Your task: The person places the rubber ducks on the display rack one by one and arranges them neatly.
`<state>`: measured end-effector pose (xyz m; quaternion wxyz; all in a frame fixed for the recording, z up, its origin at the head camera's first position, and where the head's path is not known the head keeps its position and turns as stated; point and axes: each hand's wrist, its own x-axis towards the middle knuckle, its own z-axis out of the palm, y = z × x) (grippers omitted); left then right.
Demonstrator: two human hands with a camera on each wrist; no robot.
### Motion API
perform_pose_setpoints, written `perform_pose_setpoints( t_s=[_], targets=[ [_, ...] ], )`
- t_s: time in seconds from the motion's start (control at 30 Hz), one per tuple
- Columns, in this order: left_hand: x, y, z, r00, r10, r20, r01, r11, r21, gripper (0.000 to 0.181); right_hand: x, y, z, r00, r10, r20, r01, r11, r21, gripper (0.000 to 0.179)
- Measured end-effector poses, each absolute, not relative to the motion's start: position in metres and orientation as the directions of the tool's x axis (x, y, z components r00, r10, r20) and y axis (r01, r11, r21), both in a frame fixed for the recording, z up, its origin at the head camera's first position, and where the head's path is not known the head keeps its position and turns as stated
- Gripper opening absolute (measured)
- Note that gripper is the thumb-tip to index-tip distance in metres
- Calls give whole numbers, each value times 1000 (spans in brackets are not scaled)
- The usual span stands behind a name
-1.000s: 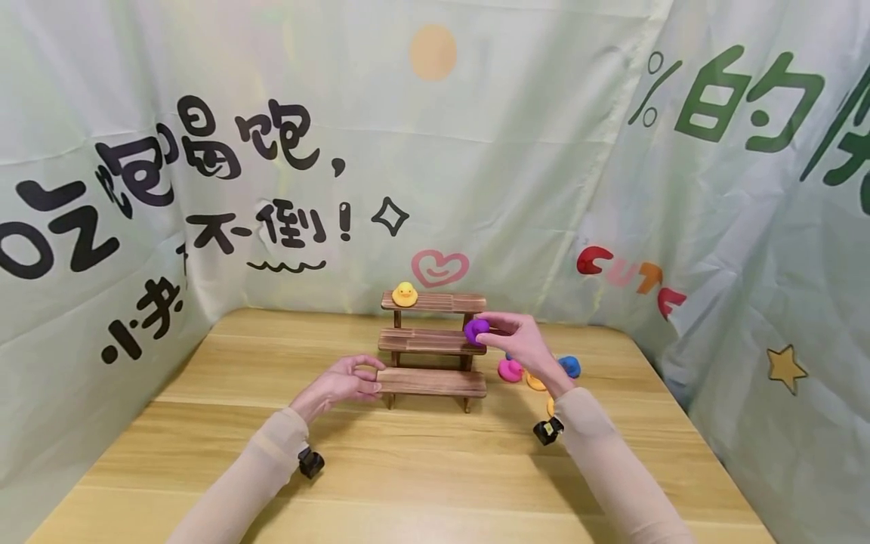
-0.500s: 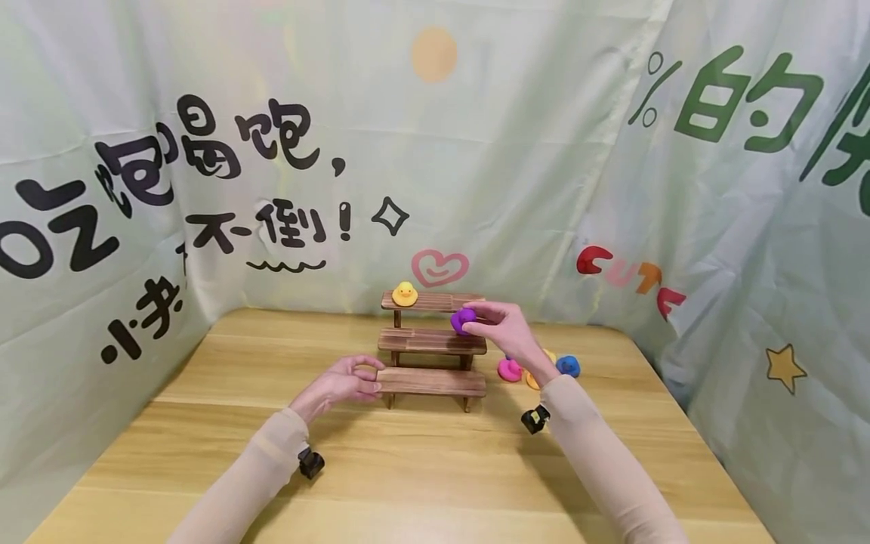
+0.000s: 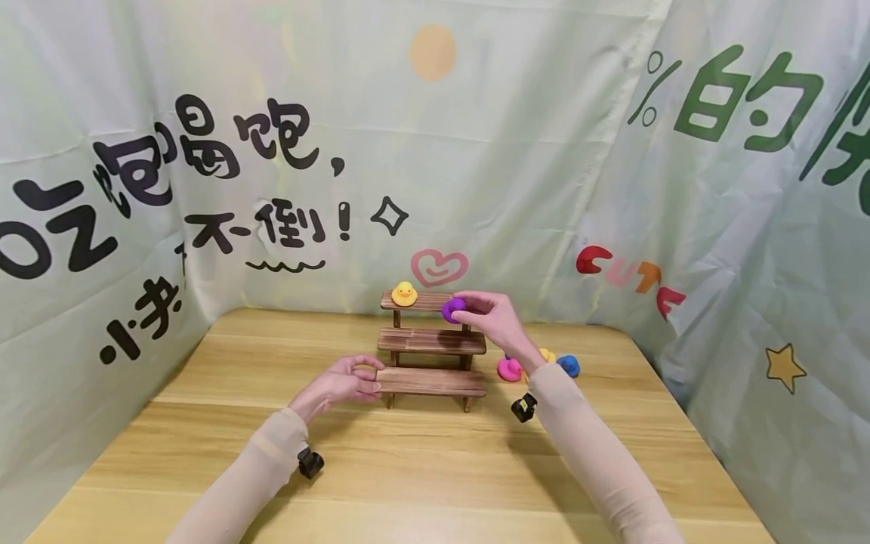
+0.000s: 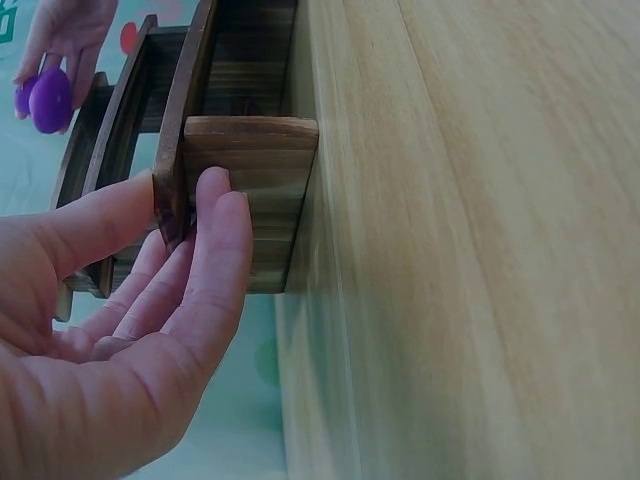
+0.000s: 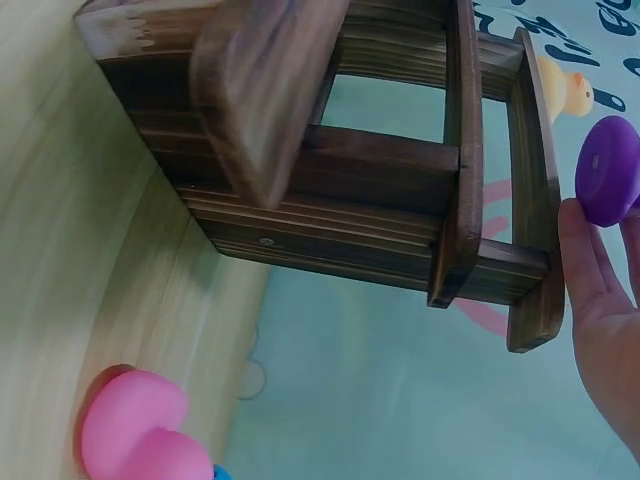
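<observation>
A three-tier wooden display stand (image 3: 431, 381) stands on the table. My left hand (image 3: 340, 381) holds the left end of its lowest step; in the left wrist view the thumb (image 4: 115, 215) is over the board and the fingers curl beneath it. Between thumb and fingers of my right hand (image 3: 496, 321) is a purple rubber duck (image 3: 451, 310), raised near the right part of the top step. A yellow rubber duck (image 3: 404, 294) sits at the left of that top step. The right wrist view shows the purple duck (image 5: 608, 172) beside the top board, its flat base towards the camera.
Right of the stand, a pink duck (image 3: 509, 369), a blue duck (image 3: 569, 366) and a partly hidden yellow duck (image 3: 547, 354) lie on the wooden table (image 3: 408, 476). A printed cloth (image 3: 516, 189) hangs behind and at both sides.
My right hand has moved left and up with the purple duck, from beside the middle step to the top step. My left hand has stayed on the lowest step.
</observation>
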<state>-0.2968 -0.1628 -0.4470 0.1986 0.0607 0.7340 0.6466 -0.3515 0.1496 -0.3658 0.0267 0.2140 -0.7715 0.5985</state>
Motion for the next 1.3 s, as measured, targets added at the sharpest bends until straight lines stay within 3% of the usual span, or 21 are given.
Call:
perform_pose_setpoints(
  t_s=[1.3],
  targets=[
    [-298,-165,-446,-904,379,-201,-146,168,975,50,-384,118,-348,-908,-353,224,-312,216,-925,38]
  ],
)
